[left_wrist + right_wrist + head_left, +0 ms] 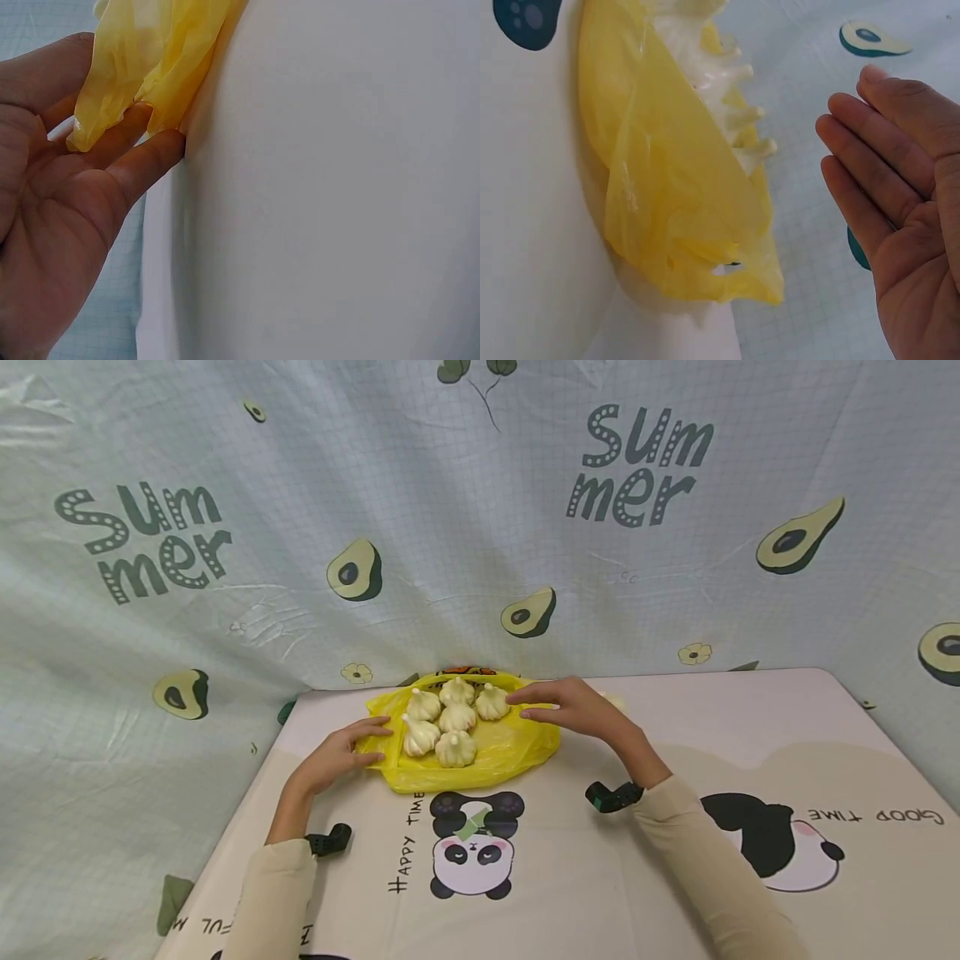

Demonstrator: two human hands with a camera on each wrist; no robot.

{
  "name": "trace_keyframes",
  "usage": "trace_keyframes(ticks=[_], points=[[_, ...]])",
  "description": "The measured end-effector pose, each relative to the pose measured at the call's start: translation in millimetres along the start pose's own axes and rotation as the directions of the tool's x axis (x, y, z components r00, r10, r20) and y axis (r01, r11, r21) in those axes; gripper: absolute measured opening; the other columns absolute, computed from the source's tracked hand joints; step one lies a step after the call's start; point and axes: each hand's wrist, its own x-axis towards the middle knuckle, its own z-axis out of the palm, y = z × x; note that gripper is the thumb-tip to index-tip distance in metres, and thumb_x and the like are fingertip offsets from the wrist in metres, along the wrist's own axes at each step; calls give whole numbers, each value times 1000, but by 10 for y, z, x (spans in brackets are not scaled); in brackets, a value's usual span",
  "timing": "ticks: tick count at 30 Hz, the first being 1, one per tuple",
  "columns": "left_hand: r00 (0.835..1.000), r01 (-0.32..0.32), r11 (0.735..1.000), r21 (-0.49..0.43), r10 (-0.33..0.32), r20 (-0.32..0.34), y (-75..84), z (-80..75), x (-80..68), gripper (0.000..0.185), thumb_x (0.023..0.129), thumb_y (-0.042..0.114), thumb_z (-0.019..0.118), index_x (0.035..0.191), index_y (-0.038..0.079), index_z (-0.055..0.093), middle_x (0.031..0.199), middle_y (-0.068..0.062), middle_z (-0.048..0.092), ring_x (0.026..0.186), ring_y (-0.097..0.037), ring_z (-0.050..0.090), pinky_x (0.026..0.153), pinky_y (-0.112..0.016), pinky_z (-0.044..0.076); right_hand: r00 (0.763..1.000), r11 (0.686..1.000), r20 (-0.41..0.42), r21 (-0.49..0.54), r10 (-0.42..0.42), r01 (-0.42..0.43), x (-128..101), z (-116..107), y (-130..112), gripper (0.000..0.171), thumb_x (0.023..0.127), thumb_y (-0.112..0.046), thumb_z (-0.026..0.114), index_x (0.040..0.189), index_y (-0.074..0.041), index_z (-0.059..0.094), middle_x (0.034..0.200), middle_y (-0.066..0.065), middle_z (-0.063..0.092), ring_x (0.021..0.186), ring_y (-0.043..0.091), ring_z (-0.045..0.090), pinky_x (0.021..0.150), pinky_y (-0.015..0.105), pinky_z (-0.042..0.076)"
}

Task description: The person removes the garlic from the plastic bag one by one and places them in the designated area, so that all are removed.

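Note:
A yellow plastic bag [495,752] lies spread on the table with several white garlic bulbs [450,718] on it. My left hand [352,752] lies at the bag's left edge, fingers straight, and in the left wrist view its fingertips [161,146] touch the bag's yellow rim [142,67]. My right hand [573,706] hovers flat over the bag's right side, fingers straight and holding nothing; the right wrist view shows its open palm [904,195] apart from the bag [675,195] and the garlic stems [742,120].
The table [645,860] wears a cloth printed with pandas [472,847]. An avocado-patterned curtain [480,527] hangs right behind the bag. Both wrists carry small black cameras [615,795]. The table's left edge runs near my left forearm.

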Motion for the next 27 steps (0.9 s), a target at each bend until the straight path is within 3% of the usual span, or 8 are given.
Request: trace_keyframes(ticks=[7,14,27], points=[[1000,-15,1000,15,15,0,10,4,-12,41,94,12,71,133,1,64,159,-17,41,152,-41,20,121,-62,16,998,998,-20,24,59,-59,222,46,104,37,100,-25,66,133,-8,68,132,7,68,123,26,64,103,45,52],[1000,-11,1000,-1,11,8,33,-5,-29,42,94,11,72,133,-1,63,159,-18,40,153,-42,19,121,-63,15,992,989,2,85,123,-123,463,128,219,38,99,-18,68,135,-7,66,136,10,65,127,28,62,105,44,50],[1000,18,1000,11,-18,14,15,-4,-2,42,94,12,72,134,3,64,159,-15,41,153,-40,20,122,-61,16,978,977,38,52,204,-206,737,232,368,36,96,-22,72,130,-10,70,128,9,70,120,25,65,99,39,54]])
